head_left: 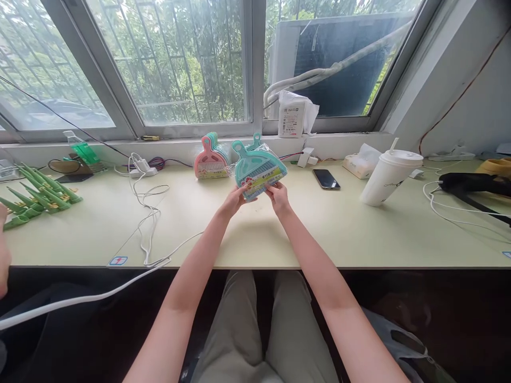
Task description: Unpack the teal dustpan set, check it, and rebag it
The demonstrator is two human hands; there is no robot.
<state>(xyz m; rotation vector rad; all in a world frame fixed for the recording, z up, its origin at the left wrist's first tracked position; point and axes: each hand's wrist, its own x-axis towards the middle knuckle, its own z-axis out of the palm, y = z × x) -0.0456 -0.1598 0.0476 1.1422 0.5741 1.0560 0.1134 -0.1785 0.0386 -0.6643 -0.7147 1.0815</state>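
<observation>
A packaged mini dustpan and brush set (260,166), teal with a yellow printed label, is held up above the table between both hands, slightly tilted. My left hand (235,202) grips its lower left corner. My right hand (278,197) grips the lower right edge, fingers partly behind it. Another teal handle (256,139) shows behind the held set; the rest of that piece is mostly hidden. To the left stands a row of similar sets, a pink dustpan set (211,159) in front and teal ones behind it.
White cables (149,213) run across the table's left side, near green folded leaves (43,194). A phone (326,179), a tissue pack (361,161) and a white lidded cup with a straw (389,178) are on the right. Part of another person's hand (3,255) shows at the left edge.
</observation>
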